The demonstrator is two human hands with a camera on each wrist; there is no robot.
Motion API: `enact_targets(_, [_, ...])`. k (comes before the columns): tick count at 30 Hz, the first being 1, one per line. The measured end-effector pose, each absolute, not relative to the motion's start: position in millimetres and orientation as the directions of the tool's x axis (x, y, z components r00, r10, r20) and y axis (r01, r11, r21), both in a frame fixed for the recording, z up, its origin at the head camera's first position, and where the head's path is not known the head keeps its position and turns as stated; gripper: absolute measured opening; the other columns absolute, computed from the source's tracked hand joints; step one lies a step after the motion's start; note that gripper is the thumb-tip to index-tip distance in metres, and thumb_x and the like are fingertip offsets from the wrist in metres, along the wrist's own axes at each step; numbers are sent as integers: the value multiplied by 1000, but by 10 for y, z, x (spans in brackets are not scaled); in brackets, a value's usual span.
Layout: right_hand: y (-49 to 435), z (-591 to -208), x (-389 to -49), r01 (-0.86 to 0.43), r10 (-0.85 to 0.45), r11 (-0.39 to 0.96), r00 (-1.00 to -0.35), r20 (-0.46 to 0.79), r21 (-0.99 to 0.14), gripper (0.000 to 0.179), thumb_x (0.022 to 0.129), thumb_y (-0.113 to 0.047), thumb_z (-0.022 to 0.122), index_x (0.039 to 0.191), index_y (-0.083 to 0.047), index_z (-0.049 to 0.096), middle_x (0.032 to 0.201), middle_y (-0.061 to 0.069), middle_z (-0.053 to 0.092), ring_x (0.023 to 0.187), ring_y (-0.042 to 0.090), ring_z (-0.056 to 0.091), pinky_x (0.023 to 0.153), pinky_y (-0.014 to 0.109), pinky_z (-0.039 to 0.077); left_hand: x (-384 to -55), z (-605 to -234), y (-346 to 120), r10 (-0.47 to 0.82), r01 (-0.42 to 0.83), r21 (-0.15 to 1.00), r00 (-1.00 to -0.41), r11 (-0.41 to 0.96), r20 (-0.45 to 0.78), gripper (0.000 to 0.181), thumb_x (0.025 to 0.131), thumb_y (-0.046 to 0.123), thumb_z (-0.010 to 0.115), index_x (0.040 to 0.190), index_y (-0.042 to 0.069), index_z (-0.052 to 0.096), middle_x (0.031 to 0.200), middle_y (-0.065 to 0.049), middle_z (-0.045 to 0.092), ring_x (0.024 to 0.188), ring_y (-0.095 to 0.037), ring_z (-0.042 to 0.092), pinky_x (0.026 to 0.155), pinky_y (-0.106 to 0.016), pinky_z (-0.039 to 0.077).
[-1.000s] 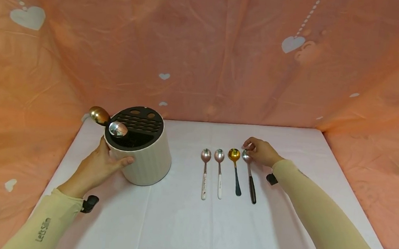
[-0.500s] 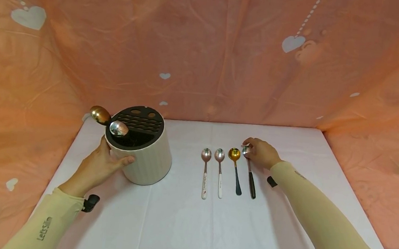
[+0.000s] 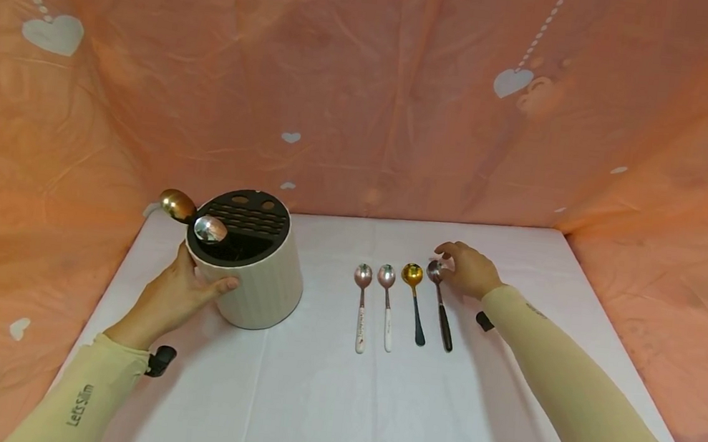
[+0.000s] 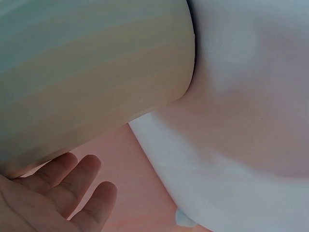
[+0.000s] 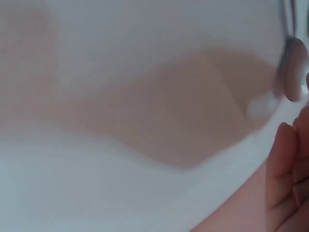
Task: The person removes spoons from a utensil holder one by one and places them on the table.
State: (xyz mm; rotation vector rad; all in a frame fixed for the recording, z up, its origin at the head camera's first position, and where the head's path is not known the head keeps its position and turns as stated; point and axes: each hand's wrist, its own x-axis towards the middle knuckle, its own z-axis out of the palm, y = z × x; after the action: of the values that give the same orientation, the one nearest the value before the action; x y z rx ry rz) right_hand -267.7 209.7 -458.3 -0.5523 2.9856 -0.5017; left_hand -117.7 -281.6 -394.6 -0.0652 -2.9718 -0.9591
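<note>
Dark-handled spoon [image 3: 441,308] lies beside the right hand [image 3: 470,271], whose loose fingers grasp nothing.

The left sleeve [image 3: 79,395] reads "Let's Slim".

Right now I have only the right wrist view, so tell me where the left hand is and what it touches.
Observer: The left hand holds the side of the white container, its thumb lying across the front.
Operator: Good. Now report what lies on the table to the right of that, as the head view shows it.
Observer: Four spoons lie side by side, bowls toward the far edge.
</note>
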Motion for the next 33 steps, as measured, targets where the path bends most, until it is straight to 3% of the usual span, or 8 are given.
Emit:
enact_targets(11, [2110,-4104,-2519,-382,-392,862,-919,41,-334,44,86,-22,65,127,-17,51,114,4,58,102,29,56,79,49,43,-1215,-4007,-2818,28,23,623,-1000,782,2,109,78,62,60,145,23,-16,142,-28,28,120,-47,37,87,-64,32])
enact_targets(14, [2110,-3930,-2447,-398,-394,851,-915,85,-342,45,86,-24,66,128,-18,50,114,3,58,96,27,57,77,46,44,-1252,-4044,-2776,37,47,624,-999,780,28,108,77,61,61,146,25,-15,141,-26,31,119,-45,40,86,-63,34])
enact_targets(21, [1923,-3588,-2322,-499,-470,793,-866,172,-349,46,86,-29,66,129,-23,49,113,-3,57,70,13,52,57,33,43,-1260,-4039,-2759,43,70,620,-997,781,58,109,77,61,62,146,23,-13,140,-26,31,118,-45,41,85,-62,35])
enact_targets(26, [1667,-3365,-2241,-611,-564,725,-791,235,-318,47,85,-27,67,128,-20,50,110,-4,57,62,10,49,55,30,42,-1238,-4018,-2790,31,74,611,-996,789,81,109,77,59,63,147,21,-11,138,-26,34,117,-45,41,85,-62,35])
enact_targets(33, [1293,-3163,-2145,-689,-651,665,-724,230,-288,50,86,-29,66,131,-20,47,110,-7,57,58,6,49,56,28,42,-1205,-4004,-2817,25,68,622,-997,780,78,109,77,59,64,147,20,-10,140,-25,32,119,-44,40,87,-62,34])
